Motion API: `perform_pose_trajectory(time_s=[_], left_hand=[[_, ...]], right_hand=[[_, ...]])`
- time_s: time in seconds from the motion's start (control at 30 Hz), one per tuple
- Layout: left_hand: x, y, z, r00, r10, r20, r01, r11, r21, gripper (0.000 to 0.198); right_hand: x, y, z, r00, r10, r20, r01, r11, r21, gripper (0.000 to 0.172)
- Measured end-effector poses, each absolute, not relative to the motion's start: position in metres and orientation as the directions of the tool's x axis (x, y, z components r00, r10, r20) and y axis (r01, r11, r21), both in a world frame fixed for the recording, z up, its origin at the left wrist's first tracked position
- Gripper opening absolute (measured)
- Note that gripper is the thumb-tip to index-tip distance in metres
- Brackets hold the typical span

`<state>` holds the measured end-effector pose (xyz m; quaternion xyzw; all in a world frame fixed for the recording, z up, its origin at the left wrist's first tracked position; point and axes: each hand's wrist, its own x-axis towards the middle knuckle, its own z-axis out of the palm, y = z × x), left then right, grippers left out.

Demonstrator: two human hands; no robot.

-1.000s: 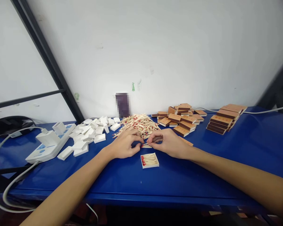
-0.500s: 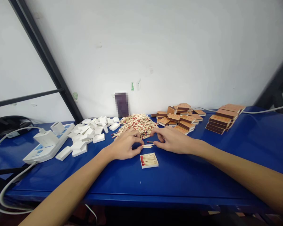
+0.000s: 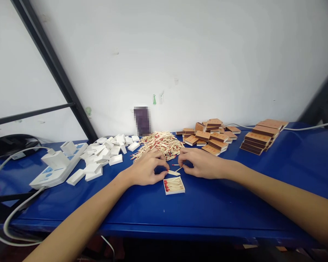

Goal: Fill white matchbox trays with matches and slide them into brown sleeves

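My left hand (image 3: 151, 168) pinches a few matches (image 3: 174, 173) by their red heads, their pale sticks pointing right. Just below lies a small white matchbox tray (image 3: 174, 193), partly filled with red-tipped matches lying side by side. My right hand (image 3: 198, 163) is closed at thumb and forefinger on the end of a slanting match (image 3: 179, 169). Another match (image 3: 175, 165) lies on the blue table by the right fingertips. Behind both hands rises a big heap of loose matches (image 3: 164, 143).
White empty trays (image 3: 104, 153) are piled to the left, beside a white power strip (image 3: 62, 169) with plugs and cables. Brown matchbox covers (image 3: 207, 136) form a loose pile behind my right hand, with stacked boxes (image 3: 262, 136) farther right. A pixelated dark object (image 3: 142, 121) leans on the wall.
My left hand has lifted its matches slightly toward the tray. The right fingers have closed on a match, which now slants. The whole view has shifted a little.
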<state>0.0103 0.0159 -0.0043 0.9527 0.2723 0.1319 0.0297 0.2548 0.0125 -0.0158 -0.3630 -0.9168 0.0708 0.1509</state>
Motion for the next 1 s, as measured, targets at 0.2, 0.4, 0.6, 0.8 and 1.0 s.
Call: perform_pose_trajectory(time_s=[0.2, 0.4, 0.6, 0.8, 1.0], left_hand=[[0.009, 0.018, -0.004, 0.819, 0.524, 0.234, 0.509, -0.852, 0.125, 0.014], [0.009, 0.018, -0.004, 0.821, 0.516, 0.244, 0.498, -0.856, 0.137, 0.014], [0.011, 0.017, -0.003, 0.821, 0.521, 0.233, 0.504, -0.854, 0.131, 0.015], [0.01, 0.018, -0.004, 0.822, 0.51, 0.252, 0.493, -0.86, 0.132, 0.013], [0.01, 0.017, -0.004, 0.816, 0.524, 0.245, 0.508, -0.852, 0.128, 0.014]], right_hand=[[0.257, 0.012, -0.014, -0.74, 0.646, 0.185, 0.597, 0.759, -0.261, 0.017], [0.249, 0.011, -0.02, -0.686, 0.658, 0.31, 0.604, 0.753, -0.261, 0.014], [0.248, 0.001, -0.008, -0.617, 0.749, 0.241, 0.72, 0.661, -0.213, 0.011], [0.249, -0.002, -0.006, -0.695, 0.699, 0.166, 0.643, 0.708, -0.293, 0.004], [0.247, 0.004, -0.013, -0.686, 0.692, 0.225, 0.649, 0.722, -0.24, 0.005]])
